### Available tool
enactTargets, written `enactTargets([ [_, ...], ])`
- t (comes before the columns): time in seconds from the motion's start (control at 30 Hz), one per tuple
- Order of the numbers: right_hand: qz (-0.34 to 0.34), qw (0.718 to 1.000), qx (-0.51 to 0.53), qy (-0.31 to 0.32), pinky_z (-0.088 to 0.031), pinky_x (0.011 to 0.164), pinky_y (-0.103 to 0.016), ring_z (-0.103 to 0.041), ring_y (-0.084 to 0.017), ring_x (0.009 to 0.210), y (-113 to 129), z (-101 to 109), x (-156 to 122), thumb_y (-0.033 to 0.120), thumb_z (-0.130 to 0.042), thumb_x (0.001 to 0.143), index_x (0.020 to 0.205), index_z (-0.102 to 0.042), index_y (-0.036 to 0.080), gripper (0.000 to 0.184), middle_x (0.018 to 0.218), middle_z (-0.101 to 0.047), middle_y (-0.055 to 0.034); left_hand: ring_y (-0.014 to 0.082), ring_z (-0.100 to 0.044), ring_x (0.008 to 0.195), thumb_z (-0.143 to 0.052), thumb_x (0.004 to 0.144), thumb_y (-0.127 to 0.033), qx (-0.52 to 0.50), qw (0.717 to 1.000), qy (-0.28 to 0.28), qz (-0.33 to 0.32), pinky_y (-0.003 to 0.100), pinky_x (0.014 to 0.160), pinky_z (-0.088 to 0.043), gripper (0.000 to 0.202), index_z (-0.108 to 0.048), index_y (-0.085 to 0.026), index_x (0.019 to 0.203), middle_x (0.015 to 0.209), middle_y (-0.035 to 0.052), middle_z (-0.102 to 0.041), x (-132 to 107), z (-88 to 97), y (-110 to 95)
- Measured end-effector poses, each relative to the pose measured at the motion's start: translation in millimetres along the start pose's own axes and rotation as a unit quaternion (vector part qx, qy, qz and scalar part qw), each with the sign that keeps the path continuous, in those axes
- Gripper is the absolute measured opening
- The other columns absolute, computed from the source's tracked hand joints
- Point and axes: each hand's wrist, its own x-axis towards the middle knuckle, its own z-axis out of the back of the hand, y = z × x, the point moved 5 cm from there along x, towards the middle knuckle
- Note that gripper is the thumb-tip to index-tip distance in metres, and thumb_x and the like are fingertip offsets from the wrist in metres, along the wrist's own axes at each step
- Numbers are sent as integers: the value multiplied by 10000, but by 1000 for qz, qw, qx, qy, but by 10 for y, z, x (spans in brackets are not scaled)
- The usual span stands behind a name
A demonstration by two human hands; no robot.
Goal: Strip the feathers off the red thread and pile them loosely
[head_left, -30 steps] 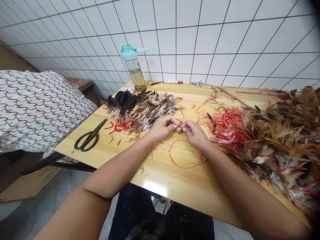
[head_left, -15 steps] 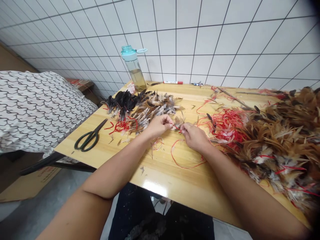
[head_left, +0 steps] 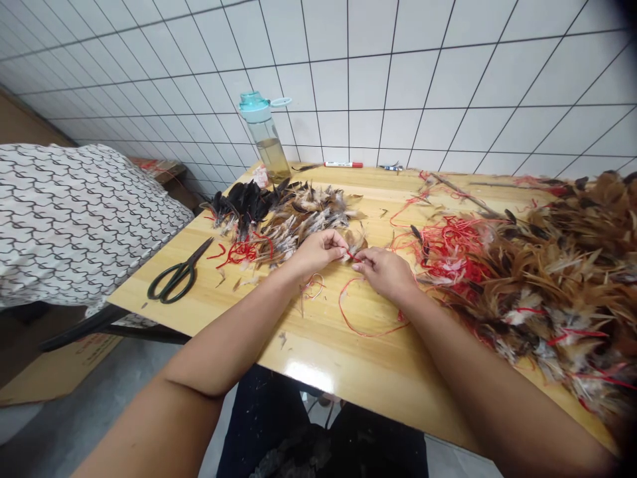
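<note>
Evidently light and soft, the small feather bundle sits at the middle of the table, just beyond the fingertips and partly hidden by them; its feathery ends look likely to bend or splay under pressure, so the narrow quill end, where the red thread shows, seems the better place to take hold; the thread itself looks thin and limp, probably easy to lose from a loose pinch (a firm grip with the very tips should suit it). Both hands are closed to fine pinches there; the left hand has thumb and forefinger together at the thread and the bundle's base, though which of the two it grips more I cannot tell; the right hand pinches the thread just beside it, its other fingers curled under. Both forearms reach forward from the near edge and converge, the left elbow bent outward, the wrists low over the wood; a thin red loop lies on the table between the forearms, and the scissors lie well apart to the left.
</note>
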Motion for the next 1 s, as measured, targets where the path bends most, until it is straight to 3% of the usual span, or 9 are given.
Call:
enactTargets([
  [0.27,26,993,-114,34,-370,641,-270,-616,-173,920,84,27,-36,278,-393,945,981,-693,265,302,1044,-685,-29,93,-563,634,-737,675,-226,-42,999,8,-3,226,656,-425,200,-582,-126,753,674,3,-632,-9,-18,0],
  [0.57,62,978,-190,62,-315,570,-276,-614,-197,908,149,7,-53,143,-410,876,952,-668,247,288,995,-689,-66,75,-561,610,-754,692,-246,-181,983,16,3,209,580,-386,268,-516,-137,746,767,24,-656,-26,-99,7],
  [0.73,77,972,-214,55,-334,581,-289,-614,-230,897,169,11,-54,145,-401,880,946,-667,224,285,983,-688,-98,60,-519,535,-656,747,-138,-162,986,-21,-11,207,552,-375,165,-492,-145,728,647,-19,-597,-18,-90,0],
  [1.0,80,968,-229,61,-371,621,-297,-632,-240,887,199,20,-71,175,-375,905,968,-682,206,315,976,-692,-127,56,-493,494,-554,770,-55,-114,992,-46,-13,205,537,-377,128,-486,-149,714,612,-32,-580,-27,-87,-5],
])
